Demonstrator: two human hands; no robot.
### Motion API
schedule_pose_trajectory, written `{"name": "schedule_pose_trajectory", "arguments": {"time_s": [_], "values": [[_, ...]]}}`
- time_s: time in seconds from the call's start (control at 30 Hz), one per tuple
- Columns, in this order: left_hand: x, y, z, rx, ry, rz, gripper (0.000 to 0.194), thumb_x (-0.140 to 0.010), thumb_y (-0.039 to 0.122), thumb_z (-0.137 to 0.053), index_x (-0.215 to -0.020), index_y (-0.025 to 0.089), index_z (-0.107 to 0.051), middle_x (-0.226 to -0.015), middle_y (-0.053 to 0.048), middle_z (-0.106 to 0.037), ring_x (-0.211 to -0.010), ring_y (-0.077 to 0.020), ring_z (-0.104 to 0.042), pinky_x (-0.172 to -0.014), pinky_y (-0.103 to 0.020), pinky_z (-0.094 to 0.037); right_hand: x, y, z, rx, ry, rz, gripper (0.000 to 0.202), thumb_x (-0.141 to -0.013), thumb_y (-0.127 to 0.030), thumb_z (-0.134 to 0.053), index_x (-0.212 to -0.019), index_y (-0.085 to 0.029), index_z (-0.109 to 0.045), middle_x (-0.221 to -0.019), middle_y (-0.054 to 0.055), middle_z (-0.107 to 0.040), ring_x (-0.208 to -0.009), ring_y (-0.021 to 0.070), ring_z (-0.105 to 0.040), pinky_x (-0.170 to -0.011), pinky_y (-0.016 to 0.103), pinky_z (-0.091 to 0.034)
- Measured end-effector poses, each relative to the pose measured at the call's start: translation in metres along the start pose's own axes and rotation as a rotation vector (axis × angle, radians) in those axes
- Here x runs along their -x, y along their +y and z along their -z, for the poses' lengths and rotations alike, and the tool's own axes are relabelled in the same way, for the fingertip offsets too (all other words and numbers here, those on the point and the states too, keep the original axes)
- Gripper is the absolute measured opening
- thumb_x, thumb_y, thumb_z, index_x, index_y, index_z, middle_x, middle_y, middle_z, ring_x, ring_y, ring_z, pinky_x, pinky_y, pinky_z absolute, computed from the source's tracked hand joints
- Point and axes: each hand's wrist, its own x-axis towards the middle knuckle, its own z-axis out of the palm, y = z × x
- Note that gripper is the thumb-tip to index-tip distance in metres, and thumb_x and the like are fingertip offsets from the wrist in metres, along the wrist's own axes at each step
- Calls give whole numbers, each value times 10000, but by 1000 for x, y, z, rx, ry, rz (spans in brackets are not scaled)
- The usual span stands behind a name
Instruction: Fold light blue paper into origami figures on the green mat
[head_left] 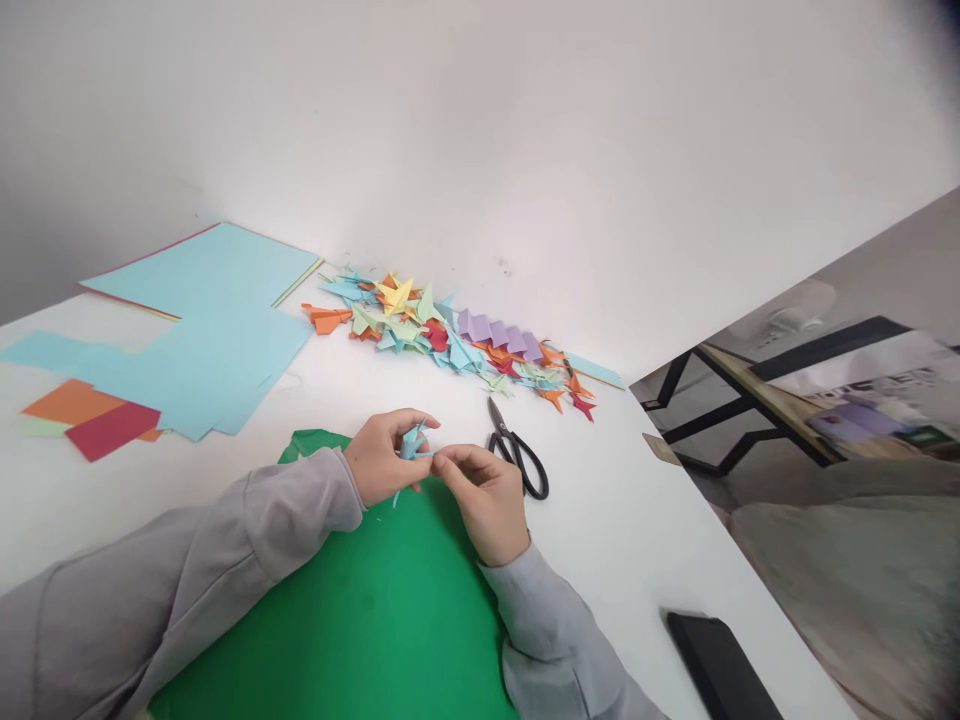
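Observation:
Between my hands is a small light-blue folded paper figure (413, 441), held above a green cloth (375, 600). My left hand (386, 455) is closed around its body, with thumb and fingers on either side. With thumb and forefinger my right hand (484, 495) pinches a thin blue point at the figure's right end. A narrow blue tip also pokes out below the left fingers. Just beyond my right hand lie black-handled scissors (517, 447), blades pointing away; the hand covers part of one handle loop.
Colourful folded paper figures (435, 335) lie heaped along the wall, with a purple pleated strip (500, 334) among them. Large blue sheets (202, 270) and orange and red paper pieces (112, 430) lie at left. A black phone (720, 665) rests near the table's right edge.

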Motion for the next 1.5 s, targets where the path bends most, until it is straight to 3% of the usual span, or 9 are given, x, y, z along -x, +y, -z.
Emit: {"name": "schedule_pose_trajectory", "arguments": {"time_s": [0.27,0.5,0.6,0.8,0.93,1.13,1.5], "values": [[-1,-3,2,29,-50,-29,349,-627,156,-588,-968,121,-528,-627,56,-505,-436,-66,-514,-404,-212,-476,-1,-3,1,9,-16,6,135,-734,-280,-595,-672,-171,-644,-648,34,-674,-606,154,-593,-607,289,-475],[0,-1,2,16,-29,-37,358,-615,139,-599,-966,122,-530,-618,64,-524,-387,-55,-508,-390,-196,-462,2,-8,0,198,55,142,109,-742,-241,-582,-662,-190,-635,-614,7,-668,-567,146,-597,-574,273,-477],[-1,-1,2,30,-12,-23,360,-603,119,-604,-957,124,-534,-608,65,-535,-382,-58,-516,-384,-190,-460,3,-7,1,347,70,299,112,-769,-205,-554,-682,-202,-624,-643,6,-673,-585,146,-604,-584,279,-470],[-2,3,1,76,29,44,347,-582,69,-601,-920,114,-540,-569,68,-534,-396,-71,-530,-374,-196,-484,0,-6,6,777,72,838,91,-788,-107,-542,-792,-172,-606,-696,46,-686,-639,168,-602,-609,319,-423],[-2,5,1,94,37,60,334,-581,64,-605,-905,108,-540,-562,68,-531,-409,-77,-538,-377,-205,-500,-1,-8,10,925,52,989,112,-798,-89,-534,-822,-176,-602,-721,56,-696,-664,172,-613,-616,325,-401],[-3,6,2,146,12,65,323,-570,94,-644,-874,110,-538,-554,66,-535,-421,-86,-550,-372,-212,-506,-1,-9,14,931,-21,999,155,-823,-88,-516,-890,-187,-615,-796,60,-698,-741,179,-629,-662,341,-381],[-4,6,2,134,22,49,314,-574,119,-630,-872,102,-534,-508,72,-538,-397,-86,-538,-378,-215,-491,1,-22,12,1127,-23,1081,166,-837,-72,-489,-817,-170,-621,-701,47,-679,-704,166,-600,-633,334,-392]]}}
